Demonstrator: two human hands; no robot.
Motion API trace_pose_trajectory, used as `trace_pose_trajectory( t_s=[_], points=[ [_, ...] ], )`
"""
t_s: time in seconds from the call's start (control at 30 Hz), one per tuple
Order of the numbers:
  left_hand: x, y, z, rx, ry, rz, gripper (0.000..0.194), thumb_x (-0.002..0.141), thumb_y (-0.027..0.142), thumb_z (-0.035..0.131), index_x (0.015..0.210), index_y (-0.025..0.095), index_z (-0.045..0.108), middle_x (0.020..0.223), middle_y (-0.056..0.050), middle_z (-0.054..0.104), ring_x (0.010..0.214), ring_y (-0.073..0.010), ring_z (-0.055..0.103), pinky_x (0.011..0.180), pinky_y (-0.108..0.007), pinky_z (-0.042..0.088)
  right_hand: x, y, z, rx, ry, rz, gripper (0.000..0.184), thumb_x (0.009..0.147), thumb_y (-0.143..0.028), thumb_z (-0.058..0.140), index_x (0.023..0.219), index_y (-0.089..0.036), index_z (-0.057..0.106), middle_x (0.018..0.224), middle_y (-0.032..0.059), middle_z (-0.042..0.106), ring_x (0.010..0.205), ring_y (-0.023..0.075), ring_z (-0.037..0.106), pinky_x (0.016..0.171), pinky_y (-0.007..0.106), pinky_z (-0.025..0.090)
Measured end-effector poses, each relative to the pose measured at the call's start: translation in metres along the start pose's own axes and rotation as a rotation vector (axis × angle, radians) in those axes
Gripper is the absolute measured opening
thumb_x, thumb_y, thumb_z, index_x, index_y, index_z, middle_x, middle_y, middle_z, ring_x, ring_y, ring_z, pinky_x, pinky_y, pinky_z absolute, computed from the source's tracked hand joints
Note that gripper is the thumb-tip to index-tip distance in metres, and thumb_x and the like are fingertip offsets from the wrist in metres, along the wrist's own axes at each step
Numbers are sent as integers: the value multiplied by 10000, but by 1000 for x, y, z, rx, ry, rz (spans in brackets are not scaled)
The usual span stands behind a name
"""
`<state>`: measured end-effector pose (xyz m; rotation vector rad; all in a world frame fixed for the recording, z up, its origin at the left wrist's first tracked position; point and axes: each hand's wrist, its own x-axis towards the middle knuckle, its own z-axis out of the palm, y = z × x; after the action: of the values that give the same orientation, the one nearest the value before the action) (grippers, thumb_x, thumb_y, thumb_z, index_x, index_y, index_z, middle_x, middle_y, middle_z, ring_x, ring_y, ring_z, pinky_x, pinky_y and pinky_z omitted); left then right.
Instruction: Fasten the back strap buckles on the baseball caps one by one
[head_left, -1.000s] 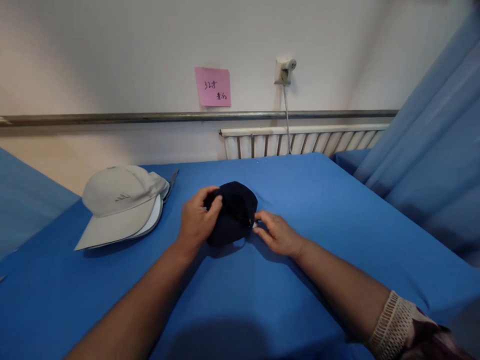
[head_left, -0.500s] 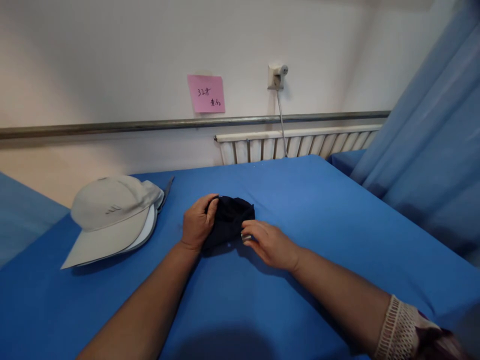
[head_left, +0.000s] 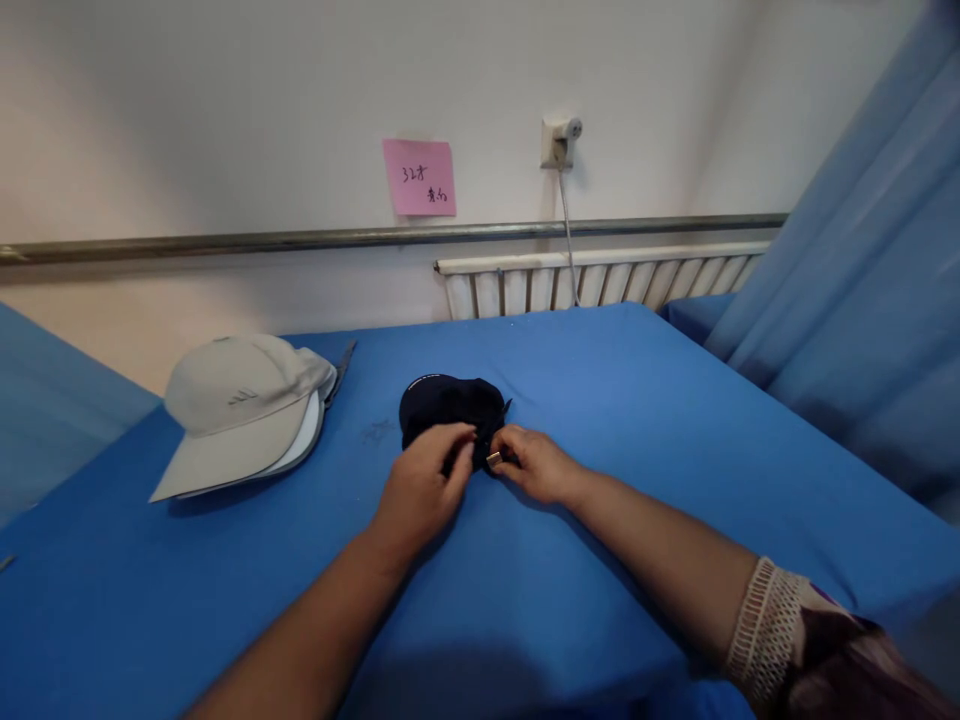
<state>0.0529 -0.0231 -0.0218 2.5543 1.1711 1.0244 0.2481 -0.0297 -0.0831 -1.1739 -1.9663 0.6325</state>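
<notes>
A small black cap (head_left: 450, 400) lies on the blue-covered bed (head_left: 600, 390), its rounded brim towards the left with pale marks along the edge. My left hand (head_left: 429, 485) reaches over the cap's near side, thumb and fingers curled in on the dark fabric. Close beside it, my right hand (head_left: 534, 465) pinches the cap's near right edge. Something small and shiny shows at the right fingers; whether it is a ring or a buckle I cannot tell. The exact fingertip contact is partly hidden.
Several light caps (head_left: 240, 400) are stacked at the left, a grey one on top. Behind the bed run a metal rail (head_left: 315, 240) and a white radiator (head_left: 622, 275). A pink note (head_left: 420, 178) and a plugged-in socket (head_left: 559, 145) are on the wall. Blue curtains (head_left: 862, 260) hang at the right.
My left hand has left the cap's far left edge and come nearer and to the right, beside my right hand. The brim is now uncovered. My right hand stays at the cap's right side.
</notes>
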Motion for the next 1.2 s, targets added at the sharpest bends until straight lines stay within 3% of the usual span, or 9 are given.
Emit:
trace_pose_trajectory(
  t_s=[0.1,0.27,0.43,0.57,0.7,0.87,1.03,1.2],
  points=[
    [-6,0,11,48,-182,17,286,903,270,537,1170,198,612,1100,-78,695,995,-233,633,872,-370,499,0,3,-1,-14,18,-6,86,842,-164,641,901,-203,593,876,12,620,785,150,575,710,269,431],
    [7,-26,14,258,-329,27,263,876,204,531,1103,173,661,1106,-107,699,994,-288,604,875,-431,470,-1,8,-10,-11,87,-9,112,841,-160,649,941,-191,610,919,21,638,829,147,587,764,274,448],
    [15,-49,6,366,-262,-117,318,819,89,453,1046,147,667,998,-127,702,928,-294,603,818,-416,477,1,17,-15,91,166,77,117,822,-154,655,923,-203,624,919,12,640,805,138,598,762,280,473],
    [11,-48,-3,331,-328,-52,417,724,29,450,1058,158,665,1027,-110,699,971,-293,599,863,-426,471,4,24,-13,68,139,104,135,783,-141,692,889,-203,637,896,3,629,779,132,579,734,274,461],
    [3,-27,-1,172,-325,3,408,780,163,543,1179,160,625,1170,-110,666,1111,-299,573,975,-439,446,4,25,-10,81,91,107,135,771,-132,699,864,-198,627,859,-9,611,742,122,554,693,254,437],
    [0,-14,21,-59,-291,-155,477,882,322,533,1322,140,507,1302,-140,612,1195,-280,570,1032,-450,434,3,17,-9,161,44,117,114,779,-150,671,842,-200,590,778,-27,609,711,123,556,671,251,430],
    [1,-25,32,-269,-300,-229,416,871,323,579,1253,168,520,1210,-107,661,1091,-225,641,976,-392,492,4,21,-4,434,14,208,136,759,-164,644,851,-210,556,736,-41,609,681,121,579,674,261,458],
    [2,-27,23,-216,-318,-203,402,779,343,704,1133,196,586,1100,-71,694,996,-234,657,882,-376,511,8,34,-3,638,112,303,247,683,-213,728,843,-225,541,768,-40,621,744,132,616,751,290,495]
  ],
)
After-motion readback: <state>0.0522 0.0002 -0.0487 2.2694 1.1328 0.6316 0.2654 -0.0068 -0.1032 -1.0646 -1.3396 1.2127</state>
